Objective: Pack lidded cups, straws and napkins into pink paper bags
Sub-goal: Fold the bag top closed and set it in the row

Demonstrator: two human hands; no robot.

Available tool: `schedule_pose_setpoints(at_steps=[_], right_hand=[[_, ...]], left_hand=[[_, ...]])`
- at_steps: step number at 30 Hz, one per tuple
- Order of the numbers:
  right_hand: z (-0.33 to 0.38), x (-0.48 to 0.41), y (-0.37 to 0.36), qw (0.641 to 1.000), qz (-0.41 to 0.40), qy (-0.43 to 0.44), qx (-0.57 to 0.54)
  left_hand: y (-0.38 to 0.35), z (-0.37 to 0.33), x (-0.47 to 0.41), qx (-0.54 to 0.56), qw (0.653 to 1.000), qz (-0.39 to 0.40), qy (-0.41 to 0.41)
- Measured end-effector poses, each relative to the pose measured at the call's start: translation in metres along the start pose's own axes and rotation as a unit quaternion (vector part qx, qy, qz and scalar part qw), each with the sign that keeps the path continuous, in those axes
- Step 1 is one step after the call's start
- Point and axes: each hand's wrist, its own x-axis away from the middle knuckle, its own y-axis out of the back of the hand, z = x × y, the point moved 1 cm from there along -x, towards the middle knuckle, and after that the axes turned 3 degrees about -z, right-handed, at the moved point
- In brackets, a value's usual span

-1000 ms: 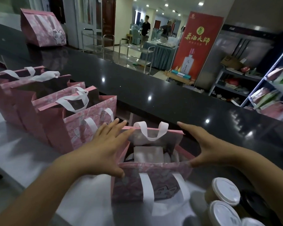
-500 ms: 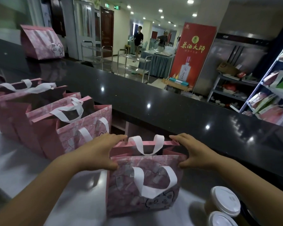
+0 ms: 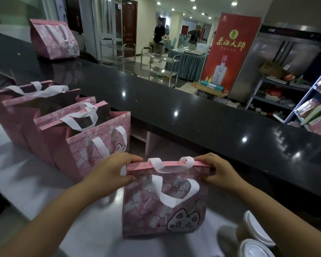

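The left hand (image 3: 109,170) pinches the top left corner of a pink bag (image 3: 165,210), thumb on the near face and fingers curled over the far side; the right hand (image 3: 218,172) grips the top right corner the same way; between them the bag's mouth is pressed flat, so what lies inside cannot be seen. The bag stands upright on the grey worktop (image 3: 26,173), its cat drawing facing the camera; one white handle (image 3: 176,197) hangs down the near face, the other loops above the rim. Just left of the left hand stands a row of open pink bags (image 3: 98,145), set side by side and running off to the left, white handles flopped across dark mouths; the nearest one is close to that hand's knuckles but apart from the held bag. At the bottom right two lidded cups (image 3: 256,230) stand beside the right forearm, partly cut by the frame edge. Behind the bags a raised black counter (image 3: 193,117) crosses the view and walls off the far side; a closed pink bag (image 3: 54,41) sits on it at far left. Beyond are steel trolleys (image 3: 156,65), a red banner (image 3: 232,51) and a shelf rack (image 3: 278,95).
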Motion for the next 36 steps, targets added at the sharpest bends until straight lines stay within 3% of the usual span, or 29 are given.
schedule_pose_setpoints(at_steps=[8,11,15,24,27,30,33,36], right_hand=[[-0.007,0.006,-0.009,0.998,-0.052,0.027,-0.029],[-0.008,0.012,-0.012,0.991,-0.075,0.096,0.056],[-0.006,0.022,-0.011,0.948,-0.117,0.209,0.210],[-0.006,0.028,-0.005,0.877,-0.129,0.288,0.361],[0.005,0.027,-0.010,0.866,-0.179,0.268,0.381],[0.026,0.025,-0.026,0.919,-0.165,0.205,0.295],[0.045,0.020,-0.043,0.981,-0.149,0.045,0.119],[0.054,0.016,-0.048,0.989,-0.131,-0.060,0.025]], left_hand=[[0.001,-0.006,0.000,-0.097,0.988,-0.033,-0.112],[-0.001,-0.007,0.000,-0.155,0.972,-0.033,-0.176],[-0.003,-0.006,0.000,-0.198,0.952,-0.042,-0.230],[-0.004,-0.003,-0.001,-0.216,0.944,-0.024,-0.249],[-0.003,-0.003,-0.001,-0.210,0.945,-0.027,-0.248],[-0.004,-0.004,0.002,-0.187,0.951,-0.023,-0.246],[-0.005,-0.004,0.003,-0.174,0.956,-0.023,-0.237],[-0.004,-0.004,0.003,-0.174,0.956,-0.021,-0.237]])
